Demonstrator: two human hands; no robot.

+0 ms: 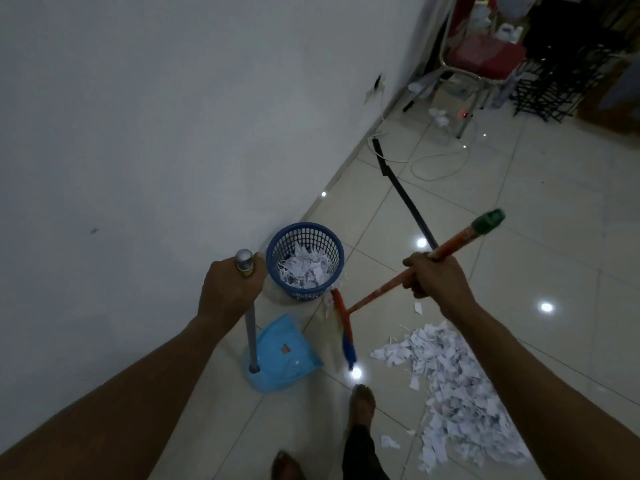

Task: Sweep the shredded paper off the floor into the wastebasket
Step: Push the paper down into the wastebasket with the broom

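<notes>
Your left hand (230,289) grips the dustpan handle (250,317); the blue dustpan (284,355) sits on the floor just in front of the wastebasket (304,259). Your right hand (438,280) grasps the broom (349,327). Shredded paper (457,389) lies heaped right of the wastebasket, with more inside it.

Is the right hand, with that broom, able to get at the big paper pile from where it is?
Probably yes: the right hand grips the broom, and bare floor separates its head from the paper pile.

Wastebasket (305,260) by wall (173,133); dustpan (282,355) before it, paper pile (457,389) right.
</notes>
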